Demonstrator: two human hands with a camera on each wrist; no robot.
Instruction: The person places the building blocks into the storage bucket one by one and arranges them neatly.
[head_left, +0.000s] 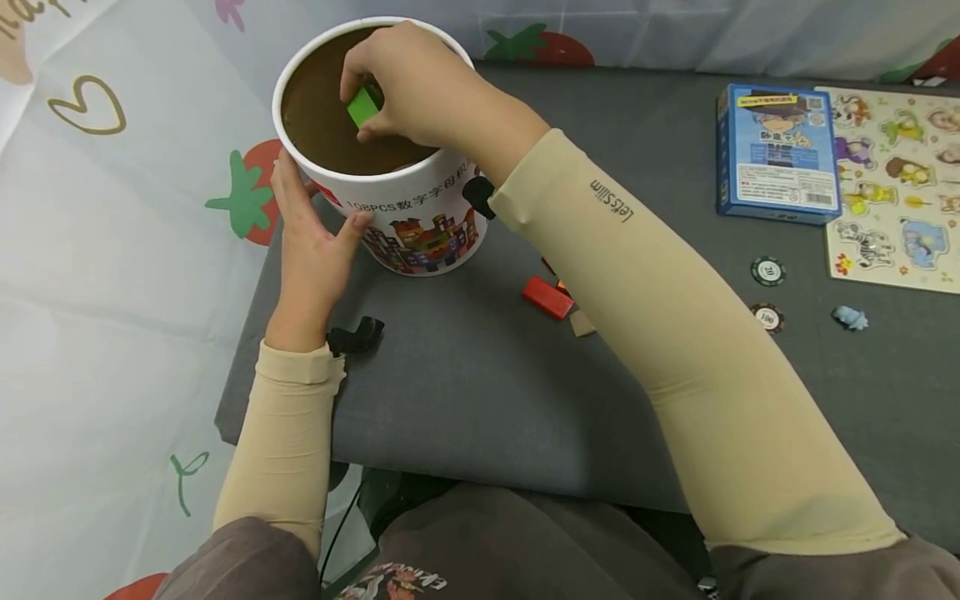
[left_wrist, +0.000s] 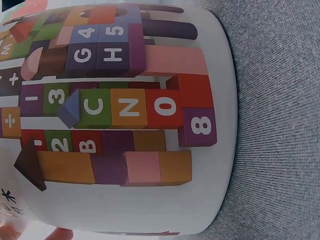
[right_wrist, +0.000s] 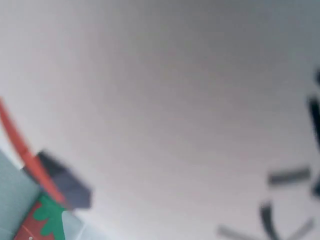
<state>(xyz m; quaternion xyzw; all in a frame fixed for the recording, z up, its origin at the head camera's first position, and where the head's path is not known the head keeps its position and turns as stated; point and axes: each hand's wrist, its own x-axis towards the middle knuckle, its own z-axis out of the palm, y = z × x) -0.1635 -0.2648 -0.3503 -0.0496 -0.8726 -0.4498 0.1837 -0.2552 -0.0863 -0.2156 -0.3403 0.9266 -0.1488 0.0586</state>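
Observation:
A white paper bucket [head_left: 420, 192] with printed toy blocks on its wall stands on the table's far left part, its brown inside showing. My left hand [head_left: 311, 242] holds it from the left, thumb on the front and fingers along the side. In the left wrist view, the bucket's printed wall [left_wrist: 125, 205] fills most of the picture. Over the bucket's mouth my right hand [head_left: 420, 87] pinches a green block [head_left: 363, 107] between thumb and fingers. The bucket's bottom is hidden. Only blurred white wall [right_wrist: 150, 110] shows large in the right wrist view.
A red block [head_left: 547, 297] and a tan block [head_left: 582, 323] lie beside my right forearm, which partly hides other pieces. Farther right are a blue box [head_left: 780, 158], an animal puzzle board [head_left: 892, 225], poker chips [head_left: 768, 271] and a small blue figure [head_left: 851, 317] on the grey table [head_left: 480, 392].

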